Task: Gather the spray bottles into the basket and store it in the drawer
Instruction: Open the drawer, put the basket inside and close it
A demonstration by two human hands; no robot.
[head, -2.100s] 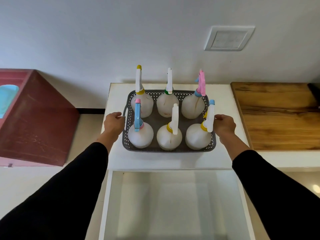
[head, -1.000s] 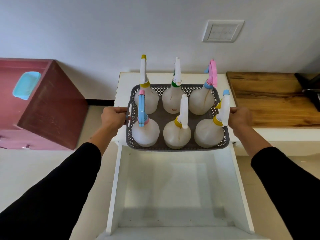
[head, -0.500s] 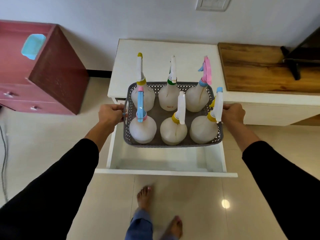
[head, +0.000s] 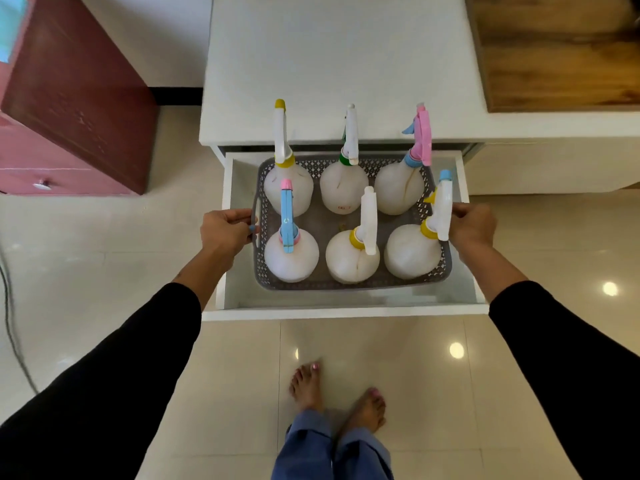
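A grey perforated basket (head: 346, 283) holds several white spray bottles (head: 352, 259) standing upright in two rows, with yellow, green, pink and blue trigger heads. The basket sits inside the open white drawer (head: 343, 312), whose walls surround it on all sides. My left hand (head: 225, 232) is closed on the basket's left handle. On the opposite side, my right hand (head: 472, 227) grips the right rim, partly behind a bottle's trigger head. I cannot tell whether the basket rests on the drawer floor.
The drawer juts out from a white cabinet (head: 339, 64). A dark red cabinet (head: 72, 95) stands to the left, a wooden top (head: 561, 53) to the right. My bare feet (head: 339, 393) stand on the glossy tile floor just in front. A cable (head: 14, 341) runs along the far left.
The basket was lifted off the cabinet top, carried toward me and lowered into the open drawer. Both hands stayed on its sides. My view tilted down to the floor.
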